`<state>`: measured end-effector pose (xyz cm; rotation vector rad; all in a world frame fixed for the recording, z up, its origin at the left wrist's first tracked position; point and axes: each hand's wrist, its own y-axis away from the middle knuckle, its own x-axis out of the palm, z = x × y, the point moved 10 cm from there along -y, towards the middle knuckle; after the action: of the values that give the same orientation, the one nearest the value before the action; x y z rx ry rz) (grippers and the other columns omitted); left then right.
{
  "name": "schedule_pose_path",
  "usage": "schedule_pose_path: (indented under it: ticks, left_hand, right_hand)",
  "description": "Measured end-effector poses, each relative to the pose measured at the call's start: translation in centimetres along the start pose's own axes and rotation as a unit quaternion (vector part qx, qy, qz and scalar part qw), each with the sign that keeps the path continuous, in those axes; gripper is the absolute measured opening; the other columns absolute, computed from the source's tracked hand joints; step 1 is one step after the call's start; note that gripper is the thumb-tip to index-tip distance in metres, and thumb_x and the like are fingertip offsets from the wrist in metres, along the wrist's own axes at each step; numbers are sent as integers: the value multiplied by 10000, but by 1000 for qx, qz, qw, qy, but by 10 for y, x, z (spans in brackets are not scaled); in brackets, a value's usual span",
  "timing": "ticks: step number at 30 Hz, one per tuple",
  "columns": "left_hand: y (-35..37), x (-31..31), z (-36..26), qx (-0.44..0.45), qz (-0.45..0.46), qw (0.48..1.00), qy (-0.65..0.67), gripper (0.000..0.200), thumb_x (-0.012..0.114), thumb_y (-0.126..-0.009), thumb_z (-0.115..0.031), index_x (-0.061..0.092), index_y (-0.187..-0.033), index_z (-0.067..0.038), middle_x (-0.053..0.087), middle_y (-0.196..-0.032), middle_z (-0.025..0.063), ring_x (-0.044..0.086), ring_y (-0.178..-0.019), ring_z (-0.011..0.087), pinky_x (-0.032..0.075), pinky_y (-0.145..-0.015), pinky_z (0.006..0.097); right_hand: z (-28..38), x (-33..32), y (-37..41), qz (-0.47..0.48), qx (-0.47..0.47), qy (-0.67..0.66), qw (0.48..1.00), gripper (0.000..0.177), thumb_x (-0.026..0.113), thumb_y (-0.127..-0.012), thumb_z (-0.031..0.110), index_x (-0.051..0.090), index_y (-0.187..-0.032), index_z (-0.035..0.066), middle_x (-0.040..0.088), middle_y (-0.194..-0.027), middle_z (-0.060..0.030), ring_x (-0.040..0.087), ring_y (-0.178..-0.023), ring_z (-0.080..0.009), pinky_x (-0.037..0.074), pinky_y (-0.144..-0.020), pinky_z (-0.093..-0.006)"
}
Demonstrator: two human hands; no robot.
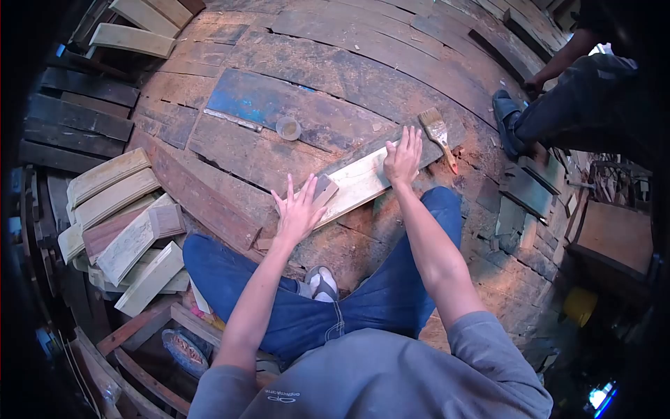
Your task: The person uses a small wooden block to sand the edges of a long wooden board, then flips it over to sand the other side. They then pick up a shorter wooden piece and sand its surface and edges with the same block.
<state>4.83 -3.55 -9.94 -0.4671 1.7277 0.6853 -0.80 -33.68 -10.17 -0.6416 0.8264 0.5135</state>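
A pale wooden board [359, 183] lies slantwise on the floor in front of my knees. My left hand [298, 208] is at its near left end, fingers spread, touching a small brown wood block [326, 190] that rests on the board. Whether the thumb grips the block is hidden. Toward the board's far right end, my right hand [403, 160] presses down with its fingers stretched out. Just beyond that hand lies a paintbrush [434, 127] with wide bristles and a red-tipped handle. A small clear cup [288, 128] stands farther off to the left.
Shaped wooden pieces [129, 234] are piled by my left knee, with more pieces [132, 40] at the far left. The plank floor [328, 49] is dusted with sawdust. At right, another person's sandalled foot [508, 122] stands near loose boards [527, 188]. A wooden box [614, 237] sits behind them.
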Motion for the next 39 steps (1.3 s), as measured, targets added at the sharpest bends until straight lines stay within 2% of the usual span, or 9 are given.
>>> schedule_pose_path:
  ticks: [5,13,14,18,25,31,35,38,39]
  left_hand:
    - [-24,5,-19,25,-62,998,-5,853,500,-999,-552,157,-1632,-95,202,-1699,2,88,-1557,434,194,-1084,831]
    - [-68,-6,-52,11,-42,999,30,794,448,-1026,-545,149,-1638,-136,170,-1704,16,34,-1561,433,59,-1090,854]
    - [-65,-3,-48,-7,-21,998,52,804,431,-1027,-553,106,-1647,-158,125,-1715,-19,25,-1565,420,-6,-1064,878]
    - [-37,4,-22,-72,-29,996,32,803,338,-1032,-612,46,-1644,-181,39,-1715,-35,-29,-1560,390,-24,-1073,866]
    - [42,12,42,-224,-63,967,101,821,452,-1031,-543,83,-1647,-145,173,-1706,10,78,-1562,414,32,-1082,858]
    - [35,7,36,-285,-159,938,116,803,490,-1037,-466,108,-1634,-88,285,-1651,130,151,-1544,440,109,-1101,820]
    - [24,20,38,-308,-173,919,175,803,421,-1049,-514,95,-1637,-76,214,-1690,95,119,-1556,421,60,-1114,817]
    - [-15,12,11,-300,-97,948,37,803,381,-1053,-532,88,-1635,-63,197,-1696,98,109,-1562,401,27,-1108,827]
    - [-29,7,-2,-271,-124,954,32,805,375,-1052,-535,89,-1633,-58,196,-1696,99,109,-1563,392,13,-1106,829]
  right_hand:
    - [1,8,0,22,-25,8,999,704,526,-969,443,453,-1459,-57,383,-1559,-285,247,-1514,-427,172,-1255,-498]
    - [-3,10,-2,33,-17,5,999,715,543,-959,463,469,-1450,-51,386,-1559,-280,254,-1510,-428,177,-1253,-491]
    - [-6,12,-2,36,-10,12,999,713,537,-966,468,468,-1452,-49,388,-1559,-277,259,-1509,-421,176,-1255,-486]
    - [-4,11,-2,39,-14,25,999,696,533,-976,456,470,-1452,-48,391,-1559,-272,265,-1509,-410,178,-1257,-481]
    - [-5,10,-1,35,-2,21,999,704,540,-968,464,478,-1448,-47,402,-1556,-264,269,-1511,-399,179,-1257,-475]
    - [-7,10,0,25,7,14,1000,735,546,-956,481,463,-1455,-52,410,-1551,-261,282,-1507,-393,179,-1259,-470]
    - [-6,9,4,37,9,19,999,729,568,-947,458,470,-1445,-66,415,-1549,-259,290,-1501,-399,185,-1257,-472]
    - [-3,10,0,35,3,13,999,717,579,-942,452,490,-1428,-67,415,-1548,-262,295,-1497,-403,199,-1251,-474]
    - [-4,9,-1,33,5,12,999,712,581,-941,450,493,-1425,-65,419,-1544,-263,298,-1495,-404,201,-1250,-472]
